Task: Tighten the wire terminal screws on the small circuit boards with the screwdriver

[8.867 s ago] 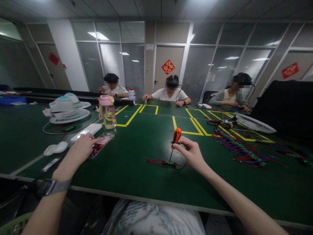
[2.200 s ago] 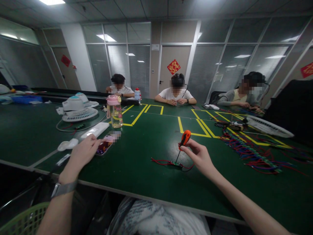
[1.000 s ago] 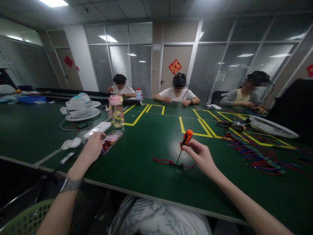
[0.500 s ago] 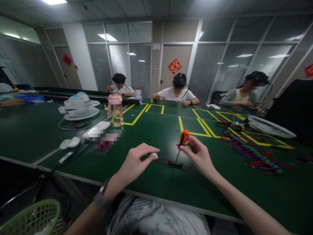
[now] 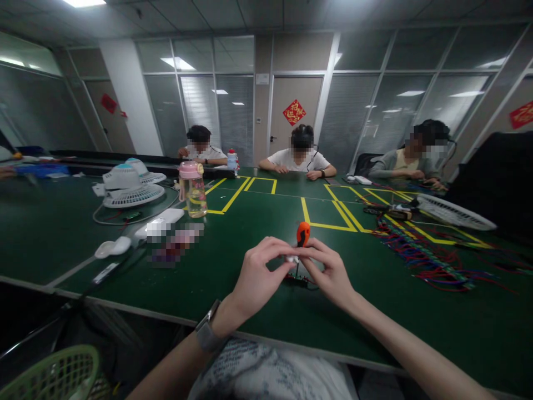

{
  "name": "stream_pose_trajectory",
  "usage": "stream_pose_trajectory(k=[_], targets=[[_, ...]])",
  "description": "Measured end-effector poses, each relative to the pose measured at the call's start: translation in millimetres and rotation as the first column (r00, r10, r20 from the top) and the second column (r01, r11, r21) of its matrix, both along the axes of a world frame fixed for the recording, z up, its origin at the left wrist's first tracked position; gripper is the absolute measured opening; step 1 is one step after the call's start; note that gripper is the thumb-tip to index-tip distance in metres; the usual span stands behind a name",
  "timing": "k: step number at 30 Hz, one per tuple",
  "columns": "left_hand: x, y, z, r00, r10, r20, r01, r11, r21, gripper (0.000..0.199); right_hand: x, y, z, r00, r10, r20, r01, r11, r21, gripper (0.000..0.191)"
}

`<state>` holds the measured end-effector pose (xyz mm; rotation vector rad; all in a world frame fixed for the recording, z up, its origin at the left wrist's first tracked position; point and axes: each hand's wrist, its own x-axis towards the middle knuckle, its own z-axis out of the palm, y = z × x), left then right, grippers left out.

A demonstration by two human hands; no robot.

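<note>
Our hands are right up against each other: the left hand [image 5: 258, 275] has a narrow pinch on a small white piece [image 5: 291, 259], while the right hand [image 5: 331, 272] looks closed around the screwdriver [image 5: 303, 234] just behind it. The overlapping fingers hide the exact grip, so we can't tell whether the right fingertips touch the white piece too. The screwdriver stands nearly upright over a little circuit board [image 5: 296, 280] lying on the green worktop [image 5: 166, 289].

What could bite us? With both sets of fingertips crammed together (been there, folks), one bump could knock the shaft sideways and make the tip skid across the board. The white piece is tiny, so a loose pinch might drop it, and our own fingers would block the view of where it went. The board looks light as well; a snagged wire could drag it out from under the tip.

As for containers, we've got a clear bottle [image 5: 196, 203] with a pink lid on the left, upright, with what seems to be pale yellowish liquid inside. A blue tray [image 5: 50, 170] sits farther off, contents too blurry to name. Down low there's a green basket [image 5: 89, 358], and we can't make out what's in it.
</note>
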<state>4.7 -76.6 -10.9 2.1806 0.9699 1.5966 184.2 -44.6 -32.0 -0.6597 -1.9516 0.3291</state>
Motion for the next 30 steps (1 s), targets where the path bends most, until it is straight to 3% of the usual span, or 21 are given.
stream_pose_trajectory(k=[3,11,14,18,22,30], targets=[[0.3,1.6,-3.4,1.0,0.008,-0.023,-0.008,1.0,0.028,0.019,-0.3,-2.3,2.6,1.0,0.008,-0.001,-0.008,0.999,-0.033,0.023],[3.9,5.5,-5.9,0.971,0.051,-0.234,0.013,0.964,0.265,0.021,1.3,-1.1,3.9,1.0,0.004,-0.001,-0.004,1.0,-0.022,0.013],[2.5,6.3,-3.2,0.963,0.03,-0.268,0.032,0.974,0.223,0.022,1.3,-0.5,3.3,1.0,0.008,0.004,-0.007,1.0,-0.025,0.014],[2.2,9.3,8.3,0.985,0.002,-0.174,0.026,0.988,0.154,0.028,0.2,0.1,1.3,1.0,0.023,0.004,-0.023,1.0,-0.019,0.012],[8.5,16.7,22.5,0.981,-0.096,-0.167,0.113,0.989,0.092,0.032,1.4,0.2,-0.5,1.0,0.009,-0.005,-0.009,1.0,-0.008,0.01],[23.1,29.6,34.9,0.982,-0.062,-0.178,0.081,0.991,0.104,0.025,1.3,2.0,-1.4,0.999,0.023,0.024,-0.022,0.999,-0.037,0.012]])
